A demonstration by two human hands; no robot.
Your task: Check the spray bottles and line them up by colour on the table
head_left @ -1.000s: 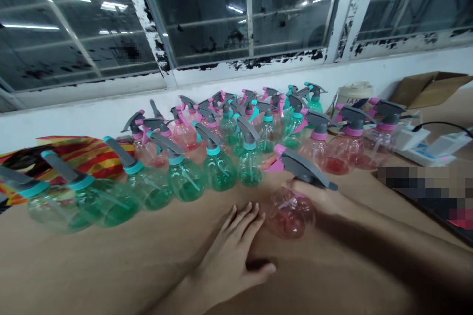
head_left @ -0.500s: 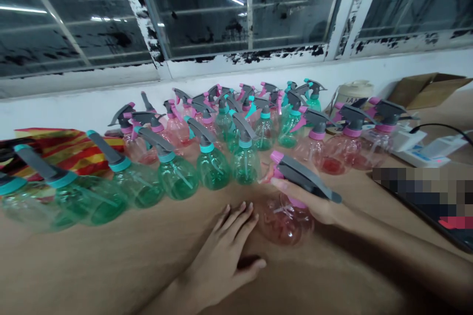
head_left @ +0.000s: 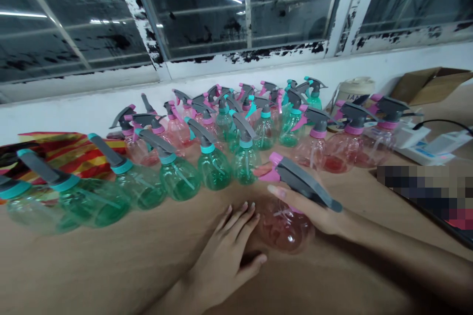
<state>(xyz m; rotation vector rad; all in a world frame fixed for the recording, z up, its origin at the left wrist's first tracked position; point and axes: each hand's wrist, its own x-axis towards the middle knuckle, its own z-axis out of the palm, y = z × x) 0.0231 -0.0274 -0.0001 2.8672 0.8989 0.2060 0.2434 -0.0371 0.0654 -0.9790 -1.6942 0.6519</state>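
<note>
A pink spray bottle (head_left: 284, 229) with a grey and pink trigger head stands on the wooden table. My right hand (head_left: 314, 206) is around its neck, just under the head; the thumb lies on the near side, and other fingertips show beyond the pink trigger. Flat on the table to the left of this bottle rests my left hand (head_left: 229, 251), its fingers stretched out and holding nothing. Beyond my hands stands a green spray bottle (head_left: 214, 170) with a turquoise collar, in a row of similar green ones.
Several more pink and green bottles crowd the back, by the wall. Red and yellow patterned material (head_left: 99, 162) lies at left. To the right are a pink bottle (head_left: 345, 150), a white power strip (head_left: 424, 152), a phone-like dark slab (head_left: 417, 211), a cream container (head_left: 356, 88) and an open cardboard box (head_left: 428, 86).
The fingertips of my right hand reach slightly farther left past the trigger, and its thumb has shifted a little. My left hand stays flat in nearly the same place.
</note>
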